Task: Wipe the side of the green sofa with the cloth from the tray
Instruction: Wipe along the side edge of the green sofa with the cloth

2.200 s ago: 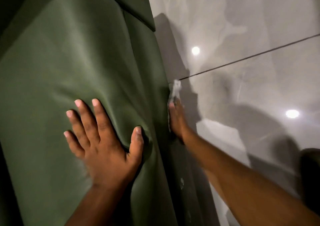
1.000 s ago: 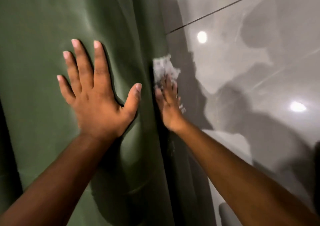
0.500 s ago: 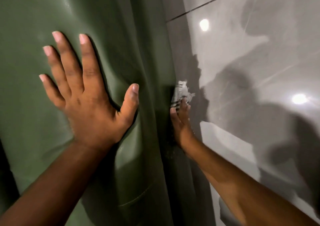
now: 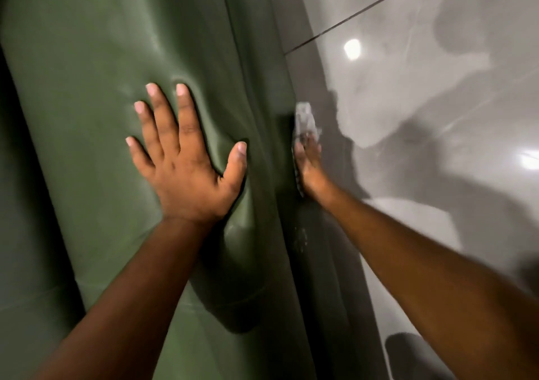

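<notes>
The fingers [image 4: 306,149] of the right hand [image 4: 309,169] lie stretched out flat against the side face of the green sofa [image 4: 87,87], and the pale cloth [image 4: 304,120] is pinned between them and the upholstery. Most of the cloth pokes out beyond the fingertips, farther along the sofa's side; a thin strip of it also shows along the hand's edge where it meets the sofa. Whether the fingers curl round any fold of it cannot be told, as the hand is seen edge-on and slightly blurred.

The left hand [image 4: 186,163] is spread open, palm down on the sofa's broad top surface, holding nothing, its fingers [image 4: 163,120] splayed and the thumb angled toward the sofa's edge. The cushion dents under the palm, with creases running out from it.

Just below the right wrist, a few small whitish specks [image 4: 300,238] mark the sofa's side. Beside the sofa lies a glossy grey tiled floor [image 4: 437,117], crossed by a dark grout line [image 4: 355,15] and dotted with bright light reflections [image 4: 352,49].
</notes>
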`<action>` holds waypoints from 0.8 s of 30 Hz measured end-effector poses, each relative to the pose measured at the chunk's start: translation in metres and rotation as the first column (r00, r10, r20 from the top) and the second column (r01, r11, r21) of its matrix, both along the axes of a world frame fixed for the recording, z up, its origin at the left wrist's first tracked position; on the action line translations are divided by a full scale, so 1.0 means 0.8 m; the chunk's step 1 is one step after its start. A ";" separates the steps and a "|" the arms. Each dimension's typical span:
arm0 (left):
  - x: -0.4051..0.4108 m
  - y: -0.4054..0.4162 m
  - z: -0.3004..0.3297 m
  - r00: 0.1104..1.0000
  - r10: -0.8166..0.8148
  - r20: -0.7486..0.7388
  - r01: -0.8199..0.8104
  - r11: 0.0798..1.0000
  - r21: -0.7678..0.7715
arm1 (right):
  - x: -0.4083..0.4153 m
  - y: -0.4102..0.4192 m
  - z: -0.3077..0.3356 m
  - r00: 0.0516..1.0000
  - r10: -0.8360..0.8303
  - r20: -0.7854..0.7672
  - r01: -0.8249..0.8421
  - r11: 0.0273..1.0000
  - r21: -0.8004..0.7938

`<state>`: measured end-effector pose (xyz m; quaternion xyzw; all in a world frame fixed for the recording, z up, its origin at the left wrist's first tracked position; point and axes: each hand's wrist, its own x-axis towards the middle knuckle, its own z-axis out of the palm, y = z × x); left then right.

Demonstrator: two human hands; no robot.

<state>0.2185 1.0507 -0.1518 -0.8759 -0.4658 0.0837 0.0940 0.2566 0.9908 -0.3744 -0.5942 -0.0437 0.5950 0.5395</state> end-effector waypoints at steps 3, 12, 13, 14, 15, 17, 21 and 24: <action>-0.003 -0.005 0.025 0.999 -0.003 -0.037 -0.001 0.992 -0.126 | -0.053 -0.085 0.010 0.997 0.015 -0.081 -0.022 0.997 -0.077; -0.108 -0.113 0.038 0.985 0.154 0.082 -0.138 0.975 -0.177 | -0.149 -0.208 0.088 0.998 0.005 0.065 0.001 0.996 -0.091; -0.107 -0.111 0.035 0.985 0.142 0.101 -0.125 0.980 -0.157 | -0.147 -0.202 0.099 0.995 -0.005 0.100 0.009 0.999 -0.043; -0.109 -0.112 0.032 0.984 0.129 0.122 -0.111 0.983 -0.144 | -0.143 -0.195 0.109 0.995 -0.020 0.093 0.023 0.999 -0.033; -0.112 -0.114 0.030 0.982 0.121 0.147 -0.101 0.985 -0.138 | -0.137 -0.186 0.117 0.998 -0.046 0.041 0.048 0.998 -0.045; -0.117 -0.115 0.028 0.977 0.106 0.185 -0.082 0.988 -0.131 | -0.117 -0.153 0.126 0.988 -0.125 -0.085 0.125 0.992 -0.008; -0.119 -0.111 0.023 0.976 0.099 0.196 -0.080 0.992 -0.102 | -0.030 -0.047 0.102 0.991 -0.105 -0.079 0.114 0.986 0.118; -0.119 -0.111 0.021 0.975 0.097 0.202 -0.080 0.992 -0.094 | 0.011 -0.003 0.068 1.000 -0.012 0.004 0.011 0.986 0.168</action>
